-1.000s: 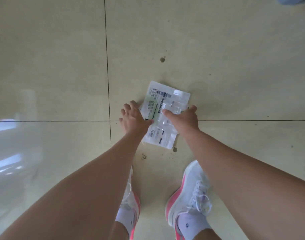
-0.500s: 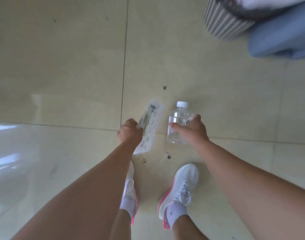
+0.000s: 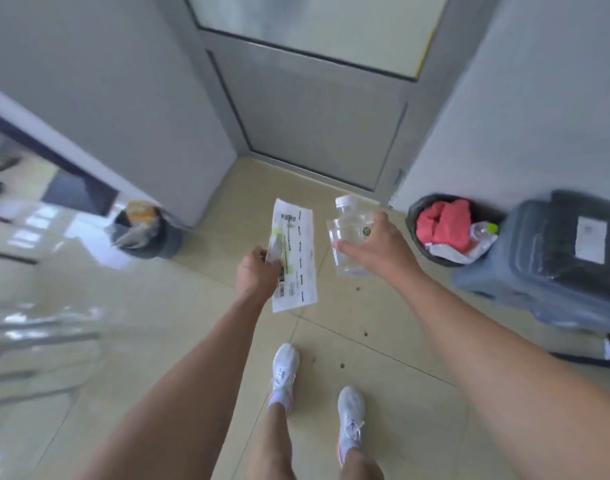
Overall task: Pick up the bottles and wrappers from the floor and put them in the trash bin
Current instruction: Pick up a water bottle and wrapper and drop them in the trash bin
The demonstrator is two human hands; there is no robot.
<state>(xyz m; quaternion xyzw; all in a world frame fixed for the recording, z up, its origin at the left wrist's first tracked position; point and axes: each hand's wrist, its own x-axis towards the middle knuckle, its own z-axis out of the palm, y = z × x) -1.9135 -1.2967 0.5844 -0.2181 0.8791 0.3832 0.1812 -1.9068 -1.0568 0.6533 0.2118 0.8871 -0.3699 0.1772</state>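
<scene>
**tilefan:** Down near the bottom edge you get two white sneakers (image 3: 286, 367) on the beige floor (image 3: 383, 427), mid-stride by the look of it, and both bare forearms reaching forward from there. No litter lying on the stretch of tile that's in shot, just a few dark specks.

**binwatcher:** So how far along is the person?

**tilefan:** Roughly halfway, I'd say. Pickup looks done for these two items, drop-off isn't. Left hand (image 3: 256, 273) is pinched shut on the lower left edge of a flat white wrapper (image 3: 294, 258) with green and black print, which stands up on end in the air. Right hand (image 3: 376, 245) is a bit farther out, palm down, fingers and thumb wrapped round a clear bottle (image 3: 348, 233) with a white cap pointing away. Both arms nearly straight, wrists level, items side by side but apart.

**binwatcher:** And the bin?

**tilefan:** Two candidates. Far right, against the wall, a black-lined trash bin (image 3: 414, 220) already stuffed with red cloth (image 3: 443, 223) and another bottle (image 3: 483, 232), just beside a dark suitcase (image 3: 560, 258). Far left there's a second bin (image 3: 151, 237), also full. The right one sits nearer the bottle hand, so my guess is that's the target. Beyond all that, a grey door (image 3: 314, 116).
</scene>
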